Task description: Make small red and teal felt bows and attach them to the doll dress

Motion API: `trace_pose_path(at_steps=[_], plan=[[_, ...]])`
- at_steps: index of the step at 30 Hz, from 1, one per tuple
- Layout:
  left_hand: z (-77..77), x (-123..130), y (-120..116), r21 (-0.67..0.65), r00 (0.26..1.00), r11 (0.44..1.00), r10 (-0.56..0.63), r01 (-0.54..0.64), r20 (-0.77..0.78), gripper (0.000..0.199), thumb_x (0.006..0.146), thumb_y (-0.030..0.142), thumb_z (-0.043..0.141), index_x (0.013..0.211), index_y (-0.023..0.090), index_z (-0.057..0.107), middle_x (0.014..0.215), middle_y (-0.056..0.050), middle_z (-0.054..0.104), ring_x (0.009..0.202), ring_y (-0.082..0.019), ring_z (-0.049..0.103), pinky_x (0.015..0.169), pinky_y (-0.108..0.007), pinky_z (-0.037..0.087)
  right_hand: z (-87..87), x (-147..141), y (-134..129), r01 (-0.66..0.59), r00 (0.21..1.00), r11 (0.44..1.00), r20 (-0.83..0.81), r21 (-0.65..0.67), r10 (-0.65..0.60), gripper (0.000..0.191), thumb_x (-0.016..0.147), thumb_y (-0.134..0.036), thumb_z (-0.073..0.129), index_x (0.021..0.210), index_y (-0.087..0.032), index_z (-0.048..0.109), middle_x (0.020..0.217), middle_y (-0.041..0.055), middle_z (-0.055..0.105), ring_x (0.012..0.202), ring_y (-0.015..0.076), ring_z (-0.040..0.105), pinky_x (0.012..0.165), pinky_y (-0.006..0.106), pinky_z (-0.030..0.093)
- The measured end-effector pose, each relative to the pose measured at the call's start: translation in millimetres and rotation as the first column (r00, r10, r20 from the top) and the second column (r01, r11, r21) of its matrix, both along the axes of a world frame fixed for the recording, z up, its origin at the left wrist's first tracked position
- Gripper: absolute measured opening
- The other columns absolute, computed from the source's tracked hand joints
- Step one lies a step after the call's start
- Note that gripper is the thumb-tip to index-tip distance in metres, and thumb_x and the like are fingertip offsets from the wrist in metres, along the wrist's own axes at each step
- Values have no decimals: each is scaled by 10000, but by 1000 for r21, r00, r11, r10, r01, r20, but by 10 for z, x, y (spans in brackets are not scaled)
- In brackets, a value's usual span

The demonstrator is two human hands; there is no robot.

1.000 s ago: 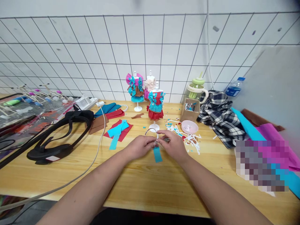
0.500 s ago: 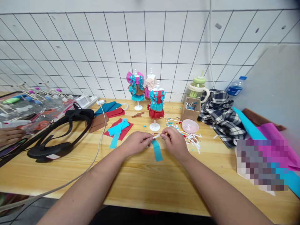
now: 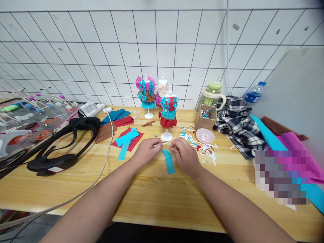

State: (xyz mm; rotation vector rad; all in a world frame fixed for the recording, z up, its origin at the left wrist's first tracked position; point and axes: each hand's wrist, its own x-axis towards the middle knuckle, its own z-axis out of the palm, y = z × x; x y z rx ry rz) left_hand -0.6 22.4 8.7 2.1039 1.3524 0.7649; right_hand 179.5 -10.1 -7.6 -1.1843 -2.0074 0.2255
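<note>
My left hand (image 3: 149,149) is closed in a pinch just in front of the dress form's base. A thin white paper strip (image 3: 155,145) shows as a sliver at its fingers. To its right, my right hand (image 3: 186,155) is also pinched closed; what it holds, if anything, is hidden. Between and below the hands a turquoise crepe paper strip (image 3: 168,162) lies flat on the wooden table (image 3: 152,199). Behind them stands a small white dress form (image 3: 166,136) dressed in a red and turquoise paper outfit (image 3: 169,111).
Two more dressed forms (image 3: 149,115) stand behind. Left lie red and turquoise paper pieces (image 3: 128,140), brown sheets (image 3: 104,132), a black headset (image 3: 73,162) and a cable (image 3: 101,173). Right are white scraps (image 3: 209,153), a pink bowl (image 3: 205,135), a cardboard box (image 3: 205,121) and checked cloth (image 3: 238,125).
My hands have drawn slightly apart, and the white strip no longer spans the gap between them. Another person's hand at the far left has gone out of view.
</note>
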Motion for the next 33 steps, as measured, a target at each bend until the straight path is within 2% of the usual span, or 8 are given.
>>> trace_pose_path(at_steps=[6,10,13,16,19,22,27,33], plan=[[-66,-303,272,53,967,965,255,-256,25,287,828,305,393,670,180,597,592,20,544,608,-146,514,559,-241,362,28,84,20,24,991,1000,-135,11,-22,121,915,-216,432,833,-211,521,867,44,590,834,185,541,732,300,403],[-227,-547,478,212,946,964,210,-159,-247,306,840,343,454,836,197,723,827,-60,662,863,-230,582,801,-337,442,-26,159,108,18,981,983,-187,-184,-53,106,888,-273,471,824,-212,531,844,27,591,787,176,536,684,292,402],[-335,-501,464,280,909,953,216,-116,-356,315,831,382,515,962,197,734,1034,-113,636,1038,-288,541,930,-417,416,-106,158,174,-59,958,922,-282,-382,-56,147,874,-319,461,795,-211,521,745,-3,548,683,149,506,605,260,405],[-320,-336,341,219,963,973,122,-68,-240,381,894,432,439,1072,221,702,1177,-93,595,1132,-261,506,1003,-421,379,-143,137,198,-136,937,874,-347,-466,-39,171,855,-344,462,757,-210,502,666,-26,493,605,130,461,545,239,386],[-204,-180,201,30,998,998,-55,56,-34,483,942,469,324,960,217,735,1105,-70,629,1106,-212,538,998,-360,400,-136,129,196,-141,940,856,-339,-498,-42,175,841,-348,467,736,-210,494,632,-36,471,572,124,437,523,233,362],[-98,-85,105,-67,986,987,-143,149,91,464,919,488,382,840,207,743,1020,-67,650,1032,-199,573,969,-335,425,-129,138,197,-103,956,864,-288,-493,-51,186,837,-355,475,731,-205,503,640,-32,495,596,127,448,549,236,362],[-74,-32,58,-96,974,979,-163,179,157,239,771,424,652,764,200,733,1032,-71,638,1004,-206,592,954,-339,433,-130,142,200,-77,968,878,-245,-473,-47,184,838,-355,475,737,-205,512,657,-31,520,620,130,461,586,241,373],[-80,-4,20,-90,945,969,-199,229,259,170,747,352,692,722,188,731,958,-67,621,941,-190,591,925,-344,433,-114,108,183,-32,981,869,-180,-494,-66,158,833,-318,502,740,-198,547,665,-27,553,615,131,480,581,247,373]])
